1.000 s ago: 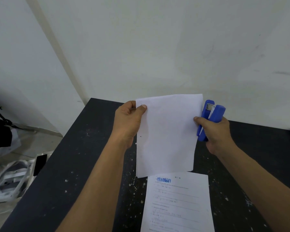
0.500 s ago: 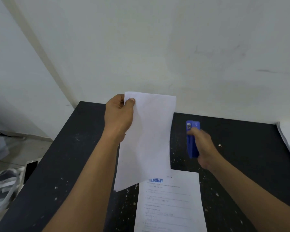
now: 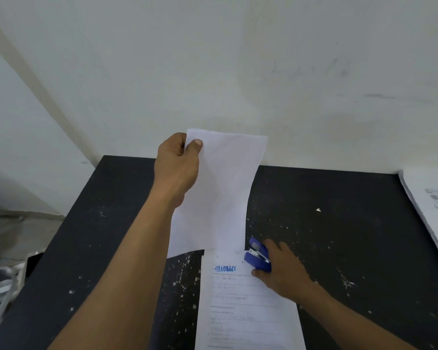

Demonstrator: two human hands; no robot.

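My left hand (image 3: 177,168) pinches the top left corner of a blank white sheet (image 3: 218,193), which hangs upright above the black table (image 3: 339,236). My right hand (image 3: 283,271) grips a blue stapler (image 3: 257,257) low over the table, at the top right corner of a printed form (image 3: 245,306) stamped APPROVED in blue. The form lies flat on the table near me. The hanging sheet's lower edge reaches the form's top edge.
A stack of printed papers (image 3: 433,210) lies at the table's right edge. The table butts against a white wall (image 3: 213,72). White and grey items (image 3: 0,289) lie on the floor to the left of the table.
My right hand has brought the stapler down from beside the raised sheet to the printed form's top right corner. My left hand still holds the sheet up.
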